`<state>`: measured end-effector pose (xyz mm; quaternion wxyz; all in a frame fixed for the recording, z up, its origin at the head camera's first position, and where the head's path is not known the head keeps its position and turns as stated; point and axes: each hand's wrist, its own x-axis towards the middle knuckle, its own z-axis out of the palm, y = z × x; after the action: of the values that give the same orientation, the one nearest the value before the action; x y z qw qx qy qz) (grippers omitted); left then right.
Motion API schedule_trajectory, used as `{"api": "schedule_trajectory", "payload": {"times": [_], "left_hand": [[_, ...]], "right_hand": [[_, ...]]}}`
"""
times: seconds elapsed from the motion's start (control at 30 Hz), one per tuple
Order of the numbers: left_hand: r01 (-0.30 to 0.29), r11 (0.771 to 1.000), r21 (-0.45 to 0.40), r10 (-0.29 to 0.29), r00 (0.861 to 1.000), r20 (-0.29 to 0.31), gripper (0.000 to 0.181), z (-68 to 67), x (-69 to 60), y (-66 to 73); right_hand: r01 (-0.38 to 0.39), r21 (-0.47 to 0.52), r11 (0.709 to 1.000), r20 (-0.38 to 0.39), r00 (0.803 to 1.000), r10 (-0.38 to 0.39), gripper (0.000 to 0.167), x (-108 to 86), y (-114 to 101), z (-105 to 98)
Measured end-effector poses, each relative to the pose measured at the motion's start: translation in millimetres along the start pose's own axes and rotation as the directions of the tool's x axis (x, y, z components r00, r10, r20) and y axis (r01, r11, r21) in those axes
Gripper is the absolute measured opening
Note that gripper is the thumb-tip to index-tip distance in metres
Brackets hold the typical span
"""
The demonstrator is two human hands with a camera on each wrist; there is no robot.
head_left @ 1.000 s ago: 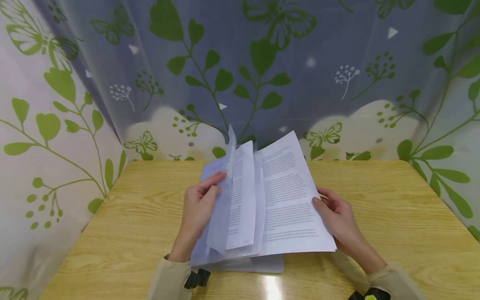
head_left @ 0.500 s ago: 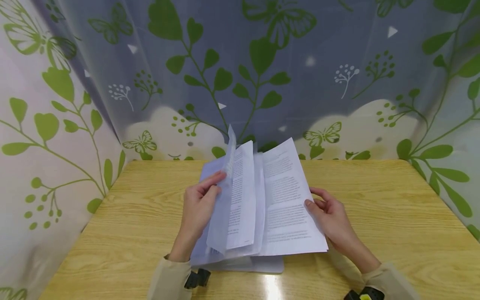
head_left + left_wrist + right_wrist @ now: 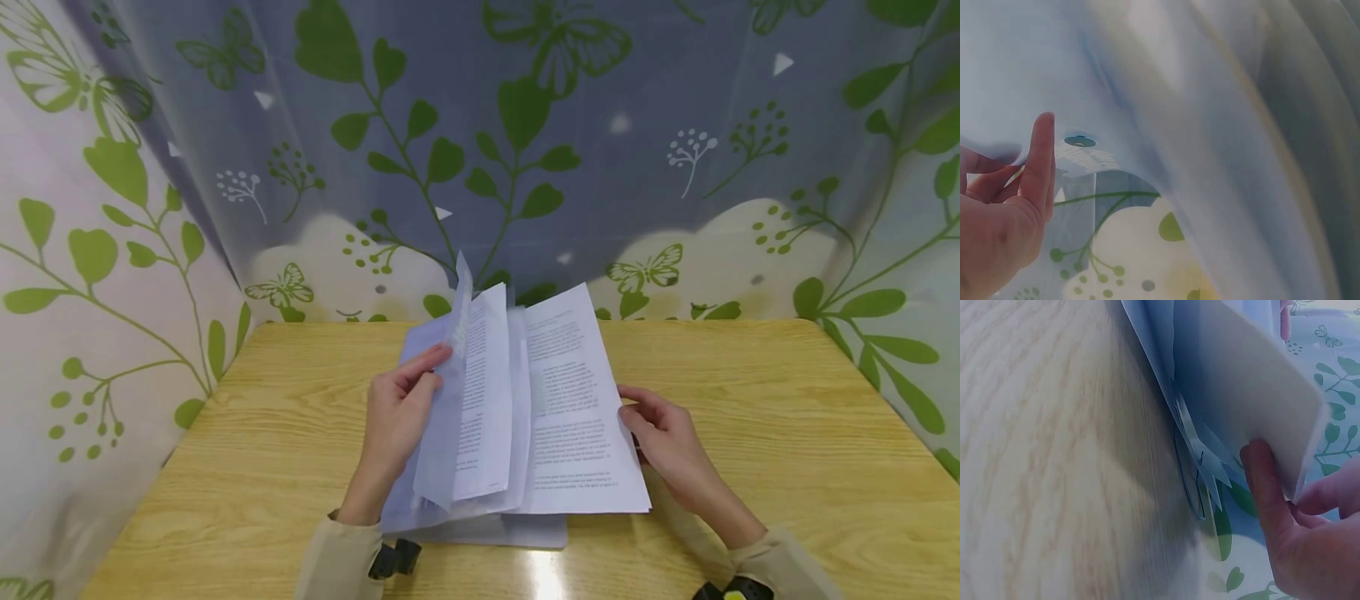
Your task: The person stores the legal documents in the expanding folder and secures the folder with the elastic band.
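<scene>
A translucent plastic document folder (image 3: 435, 450) is held open above the table. My left hand (image 3: 397, 417) pinches its raised flap at the left, thumb on the near side. In the left wrist view, a round snap button (image 3: 1080, 141) shows on the plastic beside the fingers of my left hand (image 3: 1007, 231). Printed sheets (image 3: 570, 425) stick out of the folder on the right, and more printed paper (image 3: 483, 400) lies inside behind the flap. My right hand (image 3: 667, 437) grips the right edge of the sheets between thumb and fingers. The right wrist view shows this paper stack (image 3: 1272, 400) from its edge.
The folder's lower part (image 3: 536, 531) is near the front of the wooden table (image 3: 787, 433). A patterned curtain (image 3: 615, 167) with leaves and butterflies hangs behind the table and along both sides.
My right hand has moved slightly left and a little down, and the printed sheets have shifted with it toward the folder. My left hand and the flap have stayed in place.
</scene>
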<state>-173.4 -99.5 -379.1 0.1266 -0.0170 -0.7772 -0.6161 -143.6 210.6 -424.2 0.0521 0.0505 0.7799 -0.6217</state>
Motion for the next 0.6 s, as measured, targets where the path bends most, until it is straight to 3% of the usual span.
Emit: {"api": "schedule_trajectory", "payload": {"times": [0.3,0.6], "left_hand": [[0.009,1.000,-0.008,-0.009,1.000,0.004,0.036,1.7,-0.7,0.0],[0.032,0.999,0.018,-0.032,0.999,0.015,0.035,3.0,-1.6,-0.6]], "right_hand": [[0.003,-0.056,0.998,-0.051,0.999,-0.006,0.043,2.5,0.9,1.4],[-0.011,-0.062,0.998,-0.039,0.999,0.008,0.041,4.6,2.9,8.2]]}}
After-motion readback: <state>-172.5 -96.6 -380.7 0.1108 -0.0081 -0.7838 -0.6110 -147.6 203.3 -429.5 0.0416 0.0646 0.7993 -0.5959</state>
